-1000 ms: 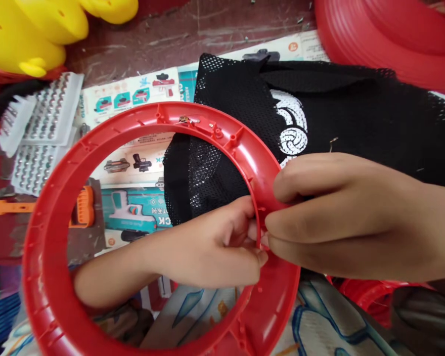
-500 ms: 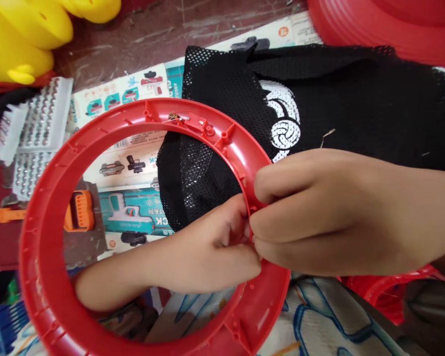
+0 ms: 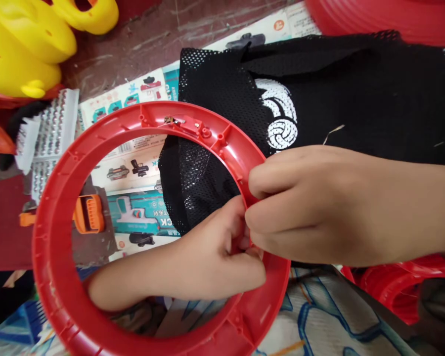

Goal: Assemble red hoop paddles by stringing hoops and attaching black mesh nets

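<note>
The red plastic ring is wide, flat and hollow-backed, its ribbed side with moulded screw posts facing me. It hangs tilted in the air. My left grip reaches through its opening, and my right grip joins it in pinching the inner rim.

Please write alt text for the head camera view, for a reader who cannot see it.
The left hand, reaching through a large red plastic ring, and the right hand pinch its inner edge, over a black mesh bag.
</note>
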Demonstrator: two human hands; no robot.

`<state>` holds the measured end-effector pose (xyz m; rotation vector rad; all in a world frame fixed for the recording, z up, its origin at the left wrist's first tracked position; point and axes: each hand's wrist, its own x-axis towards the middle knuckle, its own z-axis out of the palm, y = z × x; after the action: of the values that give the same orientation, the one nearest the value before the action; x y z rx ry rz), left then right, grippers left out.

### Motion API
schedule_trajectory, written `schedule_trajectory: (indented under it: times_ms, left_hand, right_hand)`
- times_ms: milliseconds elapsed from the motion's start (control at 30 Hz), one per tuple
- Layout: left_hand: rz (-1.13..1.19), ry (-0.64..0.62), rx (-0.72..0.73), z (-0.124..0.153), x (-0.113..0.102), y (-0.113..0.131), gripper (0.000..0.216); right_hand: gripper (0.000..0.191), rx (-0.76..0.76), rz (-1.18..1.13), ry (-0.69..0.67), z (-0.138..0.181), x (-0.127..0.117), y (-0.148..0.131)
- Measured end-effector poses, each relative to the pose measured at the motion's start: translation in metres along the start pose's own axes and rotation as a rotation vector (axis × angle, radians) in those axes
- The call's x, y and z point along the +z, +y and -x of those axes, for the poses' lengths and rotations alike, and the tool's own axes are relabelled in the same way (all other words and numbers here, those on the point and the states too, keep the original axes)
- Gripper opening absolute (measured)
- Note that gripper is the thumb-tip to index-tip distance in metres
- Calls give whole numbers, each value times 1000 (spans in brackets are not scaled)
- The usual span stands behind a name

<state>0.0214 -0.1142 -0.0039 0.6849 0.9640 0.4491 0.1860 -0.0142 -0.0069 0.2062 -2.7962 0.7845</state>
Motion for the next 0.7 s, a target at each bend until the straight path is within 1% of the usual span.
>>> schedule_trajectory:
  times_ms: [33, 133, 233, 333, 433, 500, 600, 700]
  left_hand:
    - [2, -25, 6, 0, -1, -2, 30]
    - [18, -103, 11, 1, -5, -8, 28]
    - [40, -104, 35, 1, -6, -10, 28]
    - [39, -82, 65, 1, -5, -9, 27]
    - [75, -97, 20, 2, -4, -7, 27]
    - [93, -101, 4, 3, -4, -7, 30]
    - [93, -133, 18, 4, -7, -8, 32]
    - [33, -132, 44, 3, -10, -11, 25]
  right_hand:
    - [46, -35, 46, 4, 0, 1, 0]
    - [52, -69, 121, 15, 1, 2, -2]
    - [53, 0, 144, 50, 1, 2, -4]
    - [51, 46, 89, 41, 4, -2, -5]
    - [47, 200, 6, 63, 10, -8, -5]
    - [43, 270, -41, 90, 14, -12, -4]
    - [38, 278, -73, 114, 16, -15, -2]
    - [30, 259, -42, 161, 12, -14, -1]
